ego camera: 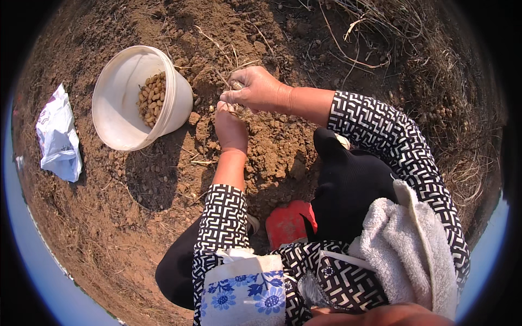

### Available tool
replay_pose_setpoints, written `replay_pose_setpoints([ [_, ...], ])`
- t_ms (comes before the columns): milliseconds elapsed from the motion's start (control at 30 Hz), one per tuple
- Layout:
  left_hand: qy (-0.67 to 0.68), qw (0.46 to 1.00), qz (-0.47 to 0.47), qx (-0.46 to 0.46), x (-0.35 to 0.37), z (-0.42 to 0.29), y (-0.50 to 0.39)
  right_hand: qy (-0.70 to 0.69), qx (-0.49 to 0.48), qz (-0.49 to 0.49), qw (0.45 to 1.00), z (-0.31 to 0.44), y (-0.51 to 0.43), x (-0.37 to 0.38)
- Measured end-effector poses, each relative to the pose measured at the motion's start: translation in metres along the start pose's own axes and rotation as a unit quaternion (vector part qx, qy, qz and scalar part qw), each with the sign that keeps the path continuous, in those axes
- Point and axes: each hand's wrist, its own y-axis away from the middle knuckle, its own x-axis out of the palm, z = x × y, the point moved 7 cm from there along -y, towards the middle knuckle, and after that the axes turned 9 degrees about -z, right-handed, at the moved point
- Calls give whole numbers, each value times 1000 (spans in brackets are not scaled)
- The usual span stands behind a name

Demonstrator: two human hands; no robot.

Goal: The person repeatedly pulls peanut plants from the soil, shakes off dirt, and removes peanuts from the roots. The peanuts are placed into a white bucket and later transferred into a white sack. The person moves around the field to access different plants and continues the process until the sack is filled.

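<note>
My right hand [259,90] is closed around what looks like a pale peanut pod [236,84], with dry stems beside its fingers. Just below, my left hand [231,127] has its fingertips bent together close to the right thumb; anything they pinch is too small to make out. Both hands are low over loose, clumpy soil [265,150]. To their left, a white plastic bucket [118,98] leans with its mouth towards me. Unshelled peanuts [153,100] are heaped against its inner wall.
A crumpled white plastic bag [60,138] lies left of the bucket. Dry plant stalks [379,28] cover the ground at the upper right. A red object [289,224] sits between my legs, and a towel [401,244] hangs over my front.
</note>
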Motion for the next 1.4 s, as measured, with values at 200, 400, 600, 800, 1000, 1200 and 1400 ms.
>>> replay_pose_setpoints([
  [200, 465, 713, 31, -523, 7, 43, 32, -64, -114, 12, 991, 118, -54, 22],
  [400, 705, 509, 53, -492, 17, 39, 28, 162, -234, -166, 944, 166, -95, 67],
  [600, 729, 490, 25, -477, 15, 49, 28, 196, -84, -85, 973, 16, -63, -12],
  [800, 753, 418, -2, -507, 21, 46, 42, 366, -106, 58, 923, -102, -28, 16],
  [1000, 736, 449, 0, -506, 12, 39, 39, 304, -76, 53, 948, -111, -44, 14],
  [1200, 376, 776, 105, -495, 3, 62, 47, 214, 231, 302, 900, -161, 60, 27],
  [1400, -10, 795, 529, -296, 7, 35, 88, 245, 51, -109, 962, -156, 4, -49],
])
